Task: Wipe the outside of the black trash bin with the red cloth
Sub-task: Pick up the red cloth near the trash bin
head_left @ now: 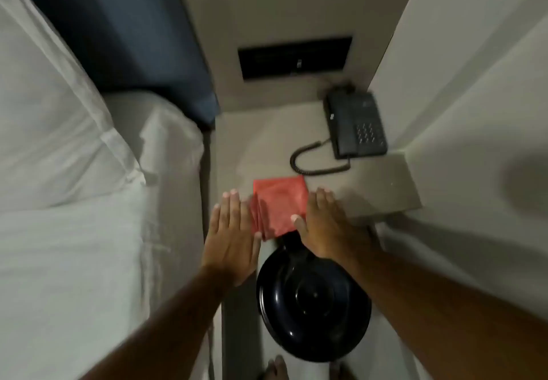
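A folded red cloth (278, 204) lies on the front edge of a grey bedside table (370, 190), hanging slightly over it. My left hand (232, 237) is flat with fingers extended just left of the cloth, its thumb touching the cloth's lower left corner. My right hand (324, 225) is flat at the cloth's right side, thumb resting against its edge. Neither hand grips anything. The glossy black trash bin (311, 311) stands on the floor below the table edge, seen from above, partly under my right forearm.
A dark corded telephone (355, 126) sits at the back right of the table, its coiled cord (311, 163) curling toward the cloth. A bed with white sheets (74, 261) and pillow is close on the left. A pale wall (474, 83) closes the right. My toes (277, 369) show near the bin.
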Demonstrator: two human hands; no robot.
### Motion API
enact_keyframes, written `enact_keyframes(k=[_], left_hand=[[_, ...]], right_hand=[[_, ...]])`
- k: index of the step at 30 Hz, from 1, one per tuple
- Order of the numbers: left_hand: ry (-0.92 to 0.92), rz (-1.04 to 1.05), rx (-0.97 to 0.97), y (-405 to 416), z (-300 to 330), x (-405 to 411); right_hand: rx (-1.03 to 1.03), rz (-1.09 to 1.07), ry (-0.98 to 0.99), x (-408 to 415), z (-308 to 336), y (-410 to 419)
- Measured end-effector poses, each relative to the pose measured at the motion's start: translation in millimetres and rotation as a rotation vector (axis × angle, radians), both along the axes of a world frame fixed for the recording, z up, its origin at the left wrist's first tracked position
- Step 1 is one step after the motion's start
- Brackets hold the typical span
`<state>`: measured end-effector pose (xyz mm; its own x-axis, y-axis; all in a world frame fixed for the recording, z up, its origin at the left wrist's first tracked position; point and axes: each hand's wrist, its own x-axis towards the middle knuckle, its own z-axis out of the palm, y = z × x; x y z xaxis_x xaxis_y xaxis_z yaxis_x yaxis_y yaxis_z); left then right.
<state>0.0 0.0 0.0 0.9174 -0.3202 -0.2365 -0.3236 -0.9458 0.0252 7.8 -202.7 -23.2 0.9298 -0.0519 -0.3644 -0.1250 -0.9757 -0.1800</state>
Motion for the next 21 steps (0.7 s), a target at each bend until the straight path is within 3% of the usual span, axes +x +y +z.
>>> enact_keyframes(k=[6, 9, 12, 14, 16, 21], left_hand=[[0.142, -0.095, -0.103, -8.0, -83.2, 8.1], [0.197, -0.091, -0.111, -8.7, -98.2, 9.9], [0.208, -0.087, -0.121, -11.0, -100.8, 12.6], [0.219, -0.117, -0.083, -9.8, -95.0, 16.0], [0.212, -0.136, -0.085, -9.7, -86.1, 16.0], [0.072, -0.078, -0.285, -9.5, -73.6, -47.3]], right_hand=[[0.167, -0.286, -0.026, 11.5, -55.4, 15.2], [0.091, -0.394, -0.133, 16.2, -62.6, 23.5], [0.206, -0.586, -0.158, 29.1, -67.0, 29.4], [0.461, -0.795, -0.036, 37.7, -62.4, 24.6], [0.894, -0.991, 0.041, 32.4, -50.0, 19.5], [1.779, -1.121, -0.316, -37.9, 5.0, 0.8]])
